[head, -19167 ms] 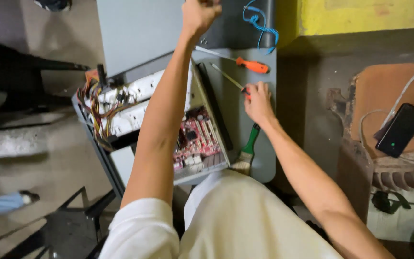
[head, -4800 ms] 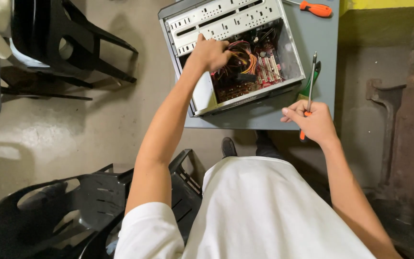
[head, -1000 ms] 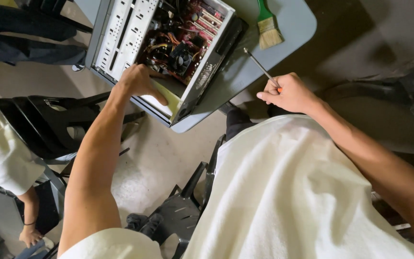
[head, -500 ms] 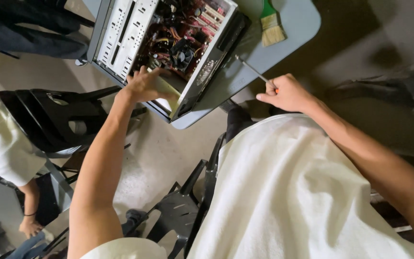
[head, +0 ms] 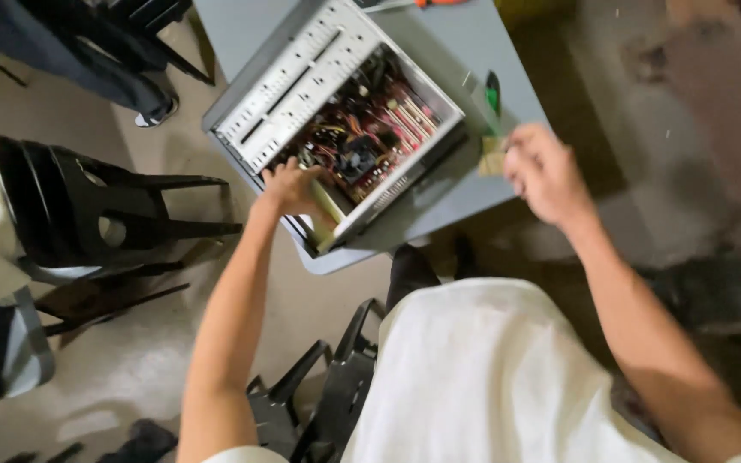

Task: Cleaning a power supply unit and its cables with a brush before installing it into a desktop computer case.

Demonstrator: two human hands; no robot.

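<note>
One open computer case [head: 336, 120] on grey table [head: 508, 94]; left hand [head: 292, 187] clamped on case's near edge, arm outstretched; right hand [head: 542, 167] blurred, raised right of case, grip indiscernible.

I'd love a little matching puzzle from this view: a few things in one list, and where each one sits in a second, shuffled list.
Things:
1. left hand
2. right hand
3. black chair
4. brush

Places:
A. on the floor, left of the table
B. on the near edge of the open computer case
C. lying on the grey table, right of the case
D. raised over the table's right corner, blurred

Pairs: 1-B, 2-D, 3-A, 4-C
</note>
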